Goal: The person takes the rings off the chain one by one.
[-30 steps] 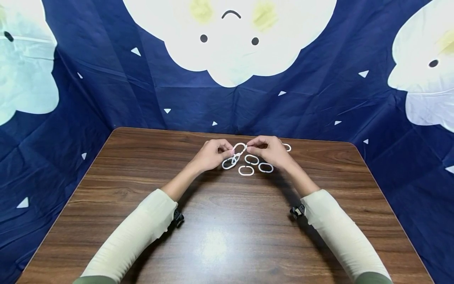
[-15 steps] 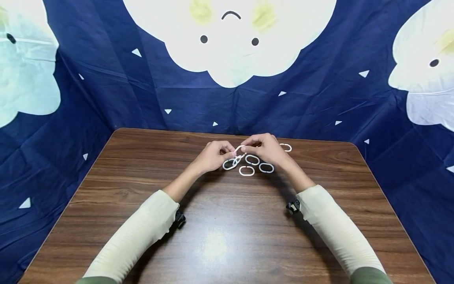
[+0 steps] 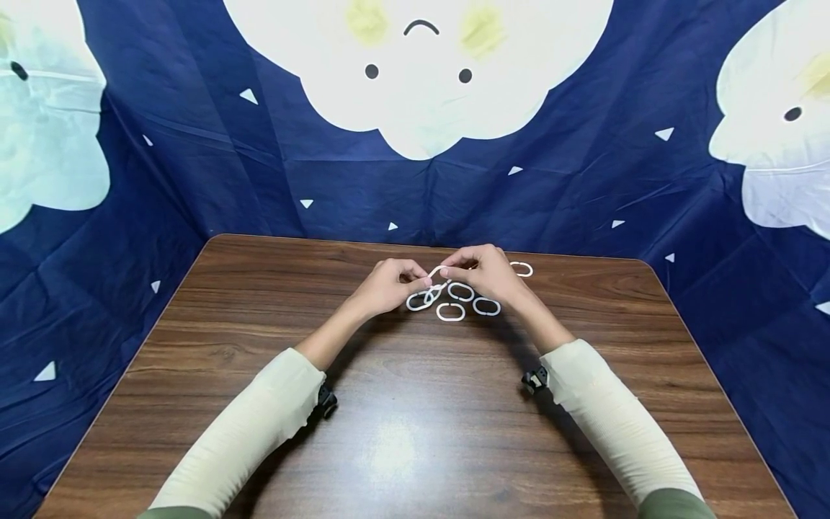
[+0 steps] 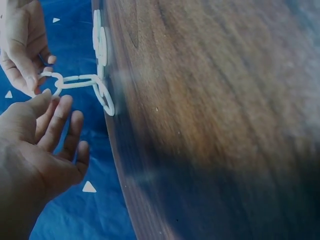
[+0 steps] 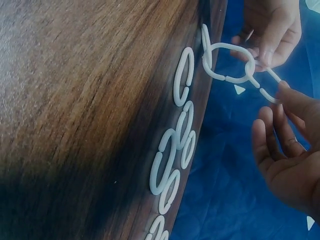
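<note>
My left hand (image 3: 389, 285) and my right hand (image 3: 483, 270) come together near the table's far edge. Between them they pinch one white oval chain link (image 5: 268, 95), each by thumb and fingertips at opposite ends. A small gap shows in this link's side. Hooked through it, a second link (image 4: 77, 85) stretches down toward the table. That one passes through a third link (image 4: 109, 102) at the tabletop. The raised link is seen nearly edge-on in the head view, and fingertips cover both its ends.
Several loose white links lie close by on the brown wooden table (image 3: 415, 389), including one in front (image 3: 450, 320), one below my right palm (image 3: 475, 305) and another beyond my right hand (image 3: 532, 270). A blue cloth (image 3: 363, 187) with white clouds hangs behind the table.
My right hand has moved slightly left toward my left hand, and the pinched link has turned from face-on to nearly edge-on. During the last half second, both hands stay almost still.
</note>
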A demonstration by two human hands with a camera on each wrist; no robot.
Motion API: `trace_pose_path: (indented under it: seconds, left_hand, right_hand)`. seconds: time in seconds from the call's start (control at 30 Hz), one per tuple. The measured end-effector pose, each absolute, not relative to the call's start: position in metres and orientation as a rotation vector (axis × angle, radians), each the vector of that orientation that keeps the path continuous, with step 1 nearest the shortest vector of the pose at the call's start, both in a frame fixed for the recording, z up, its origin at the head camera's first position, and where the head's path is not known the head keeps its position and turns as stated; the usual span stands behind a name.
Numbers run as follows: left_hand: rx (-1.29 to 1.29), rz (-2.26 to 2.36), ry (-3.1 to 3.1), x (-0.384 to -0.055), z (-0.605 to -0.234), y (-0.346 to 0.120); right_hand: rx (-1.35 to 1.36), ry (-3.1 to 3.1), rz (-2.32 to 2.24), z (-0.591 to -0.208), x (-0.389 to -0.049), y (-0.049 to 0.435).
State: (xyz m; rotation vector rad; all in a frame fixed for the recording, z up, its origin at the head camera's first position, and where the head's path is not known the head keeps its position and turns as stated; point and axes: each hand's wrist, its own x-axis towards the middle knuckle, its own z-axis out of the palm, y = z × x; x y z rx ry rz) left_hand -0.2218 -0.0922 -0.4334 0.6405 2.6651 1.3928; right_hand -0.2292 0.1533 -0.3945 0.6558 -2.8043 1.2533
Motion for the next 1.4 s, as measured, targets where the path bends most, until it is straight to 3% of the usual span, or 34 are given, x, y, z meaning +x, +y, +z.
trace_pose_path:
  seconds: [1.4]
  left_hand:
    - [0.596,1.278,2.661,-0.2171,-0.4418,-0.0934]
  right_hand:
    - [0.567,-2.765,1.390,-0.4018,-0.2272,0.1541]
